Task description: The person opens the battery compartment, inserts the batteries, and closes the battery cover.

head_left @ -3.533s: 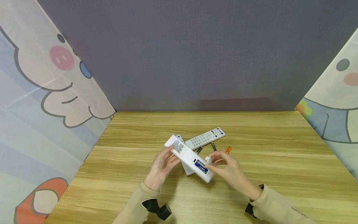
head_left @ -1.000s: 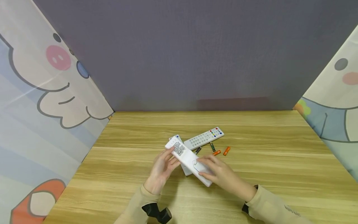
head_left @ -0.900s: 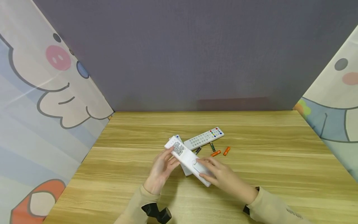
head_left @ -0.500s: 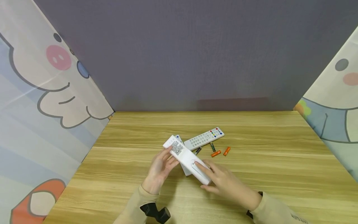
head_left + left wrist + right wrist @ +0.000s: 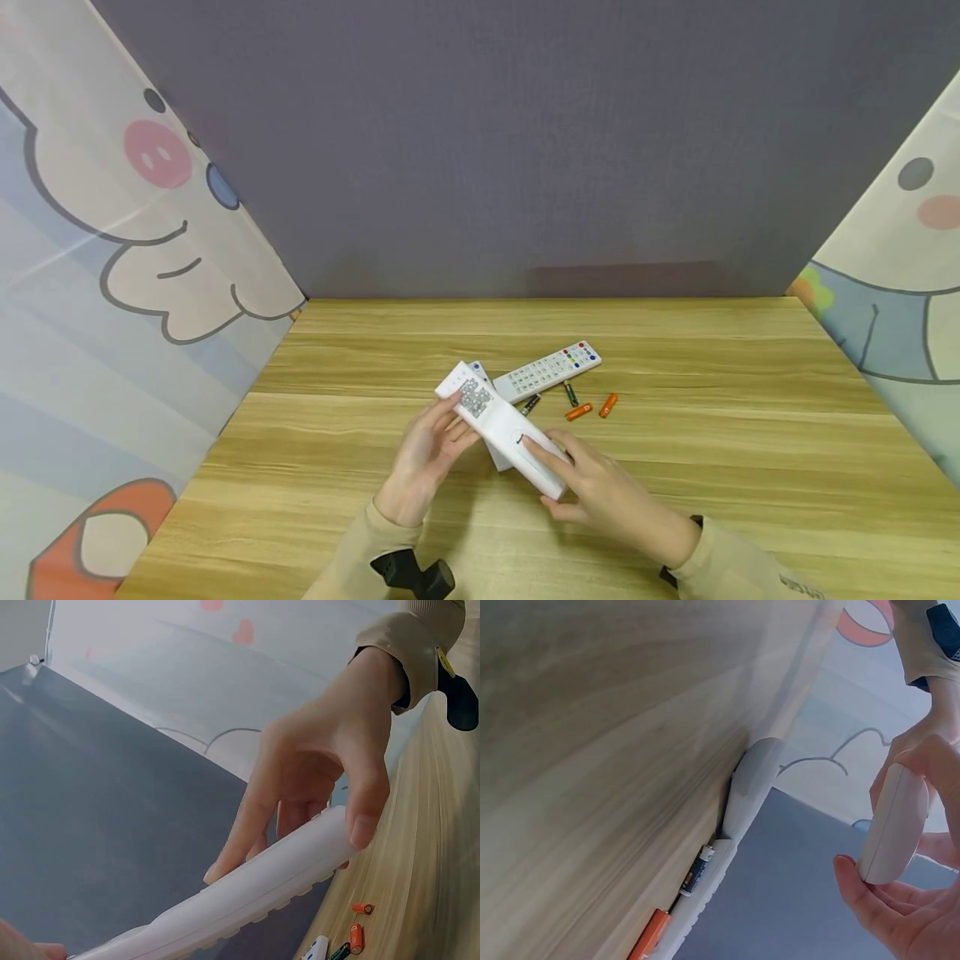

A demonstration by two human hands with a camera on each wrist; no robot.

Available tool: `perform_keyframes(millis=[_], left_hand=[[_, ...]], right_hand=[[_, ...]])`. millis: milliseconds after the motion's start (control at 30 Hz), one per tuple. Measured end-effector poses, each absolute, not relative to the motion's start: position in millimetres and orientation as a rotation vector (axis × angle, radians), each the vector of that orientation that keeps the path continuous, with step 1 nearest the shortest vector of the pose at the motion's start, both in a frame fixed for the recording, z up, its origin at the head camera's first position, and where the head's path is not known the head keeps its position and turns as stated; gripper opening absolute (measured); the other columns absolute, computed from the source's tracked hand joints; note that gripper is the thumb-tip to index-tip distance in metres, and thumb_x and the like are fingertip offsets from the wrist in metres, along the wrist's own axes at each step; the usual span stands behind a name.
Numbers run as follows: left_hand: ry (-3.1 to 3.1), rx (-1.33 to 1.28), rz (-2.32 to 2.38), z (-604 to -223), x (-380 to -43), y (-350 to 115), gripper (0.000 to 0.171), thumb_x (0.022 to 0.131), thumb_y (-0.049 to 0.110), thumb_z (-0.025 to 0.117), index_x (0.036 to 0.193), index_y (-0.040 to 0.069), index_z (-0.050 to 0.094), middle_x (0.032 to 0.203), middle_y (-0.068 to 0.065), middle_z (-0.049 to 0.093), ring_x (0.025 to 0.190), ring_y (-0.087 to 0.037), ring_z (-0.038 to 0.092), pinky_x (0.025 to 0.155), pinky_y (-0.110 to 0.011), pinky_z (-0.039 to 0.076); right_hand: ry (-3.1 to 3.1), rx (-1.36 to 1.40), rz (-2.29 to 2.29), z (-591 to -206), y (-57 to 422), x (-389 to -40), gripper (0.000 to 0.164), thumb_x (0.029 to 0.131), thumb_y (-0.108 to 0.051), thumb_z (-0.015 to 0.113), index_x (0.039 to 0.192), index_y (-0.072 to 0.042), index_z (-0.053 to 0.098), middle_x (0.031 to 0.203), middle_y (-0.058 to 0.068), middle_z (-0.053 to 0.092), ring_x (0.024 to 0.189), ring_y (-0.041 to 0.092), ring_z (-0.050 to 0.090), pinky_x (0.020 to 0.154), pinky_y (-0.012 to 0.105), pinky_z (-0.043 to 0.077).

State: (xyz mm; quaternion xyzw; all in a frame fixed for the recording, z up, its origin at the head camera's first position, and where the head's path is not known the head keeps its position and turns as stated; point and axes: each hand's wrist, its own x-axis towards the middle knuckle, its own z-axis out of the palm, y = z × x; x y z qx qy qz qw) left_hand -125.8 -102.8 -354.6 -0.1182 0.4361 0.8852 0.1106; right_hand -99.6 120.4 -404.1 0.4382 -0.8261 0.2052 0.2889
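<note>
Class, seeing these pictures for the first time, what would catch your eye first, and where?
Probably the long white plastic remote control, held between the left hand and right hand, low centre in the head view. Next come two small orange cylindrical batteries on the yellowish wooden table, to its right. Far left, a large pink oval cartoon snout also stands out.

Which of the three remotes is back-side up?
The held remote, between left hand and right hand: its printed label faces up. The partly hidden remote and the farthest remote show buttons.
</note>
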Motion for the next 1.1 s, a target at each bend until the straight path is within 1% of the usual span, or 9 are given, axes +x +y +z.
perform_keyframes(millis=[100,300,433,533,633,767,833,967,1100], left_hand=[[1.298,-0.335,2.595,-353.7,-125.6,-102.6,0.034,0.089,0.008,0.047,0.12,-0.003,0.036,0.099,-0.008,0.058,0.089,-0.024,0.059,0.085,-0.04,0.048],[1.357,-0.235,2.581,-352.1,-123.6,-102.9,0.037,0.089,0.007,0.047,0.123,-0.003,0.036,0.102,-0.007,0.056,0.092,-0.023,0.057,0.083,-0.036,0.05],[1.412,-0.167,2.592,-350.6,-122.9,-103.0,0.033,0.088,0.002,0.046,0.12,-0.001,0.039,0.102,-0.007,0.058,0.089,-0.021,0.059,0.079,-0.034,0.052],[1.467,-0.109,2.592,-349.7,-122.4,-102.8,0.034,0.085,-0.002,0.048,0.119,0.0,0.04,0.102,-0.008,0.058,0.087,-0.018,0.06,0.081,-0.036,0.051],[1.575,-0.011,2.555,-349.1,-121.2,-102.7,0.04,0.083,-0.002,0.051,0.121,0.0,0.039,0.107,-0.01,0.054,0.092,-0.018,0.058,0.084,-0.037,0.049],[1.764,0.114,2.475,-348.0,-119.7,-102.2,0.048,0.082,0.001,0.055,0.126,0.0,0.035,0.115,-0.015,0.046,0.1,-0.021,0.053,0.087,-0.037,0.048],[1.834,0.137,2.453,-347.6,-119.4,-101.5,0.05,0.081,0.001,0.057,0.126,-0.001,0.035,0.117,-0.018,0.044,0.101,-0.022,0.053,0.087,-0.037,0.048],[1.928,0.149,2.452,-346.6,-119.0,-99.0,0.049,0.08,-0.001,0.057,0.124,-0.003,0.037,0.116,-0.02,0.045,0.096,-0.02,0.056,0.085,-0.037,0.049],[2.0,0.143,2.472,-346.2,-119.4,-95.6,0.046,0.08,-0.003,0.057,0.122,-0.004,0.039,0.112,-0.019,0.048,0.09,-0.016,0.059,0.083,-0.036,0.05]], right_hand=[[-2.194,1.173,0.56,-403.3,120.4,-100.0,0.068,0.066,-0.027,0.073,0.125,-0.005,0.048,0.111,0.017,0.05,0.084,0.025,0.058,0.065,0.028,0.055],[-2.248,1.15,0.673,-401.0,122.2,-96.9,0.063,0.072,-0.03,0.069,0.127,-0.007,0.047,0.113,0.014,0.05,0.083,0.021,0.058,0.063,0.021,0.053],[-2.323,1.115,0.818,-398.8,122.2,-93.3,0.068,0.07,-0.028,0.072,0.129,-0.009,0.045,0.114,0.011,0.051,0.084,0.019,0.058,0.067,0.022,0.053],[-2.362,1.092,0.949,-397.2,121.7,-91.3,0.072,0.067,-0.023,0.074,0.13,-0.01,0.043,0.114,0.01,0.051,0.088,0.018,0.058,0.072,0.026,0.054],[-2.389,1.067,1.068,-396.1,121.3,-89.3,0.074,0.065,-0.02,0.075,0.131,-0.012,0.043,0.116,0.009,0.051,0.091,0.017,0.057,0.073,0.027,0.053],[-2.426,1.024,1.179,-394.7,120.7,-86.5,0.075,0.065,-0.019,0.075,0.132,-0.015,0.042,0.118,0.007,0.051,0.094,0.015,0.055,0.071,0.029,0.053],[-2.438,1.013,1.233,-393.8,120.0,-85.8,0.074,0.066,-0.018,0.075,0.133,-0.016,0.041,0.119,0.007,0.051,0.094,0.013,0.054,0.071,0.027,0.053],[-2.438,1.017,1.414,-392.1,118.5,-85.8,0.073,0.068,-0.014,0.074,0.133,-0.015,0.04,0.12,0.009,0.05,0.092,0.011,0.053,0.073,0.026,0.053],[-2.413,1.03,1.662,-390.8,118.1,-86.8,0.071,0.071,-0.01,0.072,0.134,-0.013,0.038,0.121,0.014,0.048,0.091,0.011,0.053,0.078,0.028,0.052]])
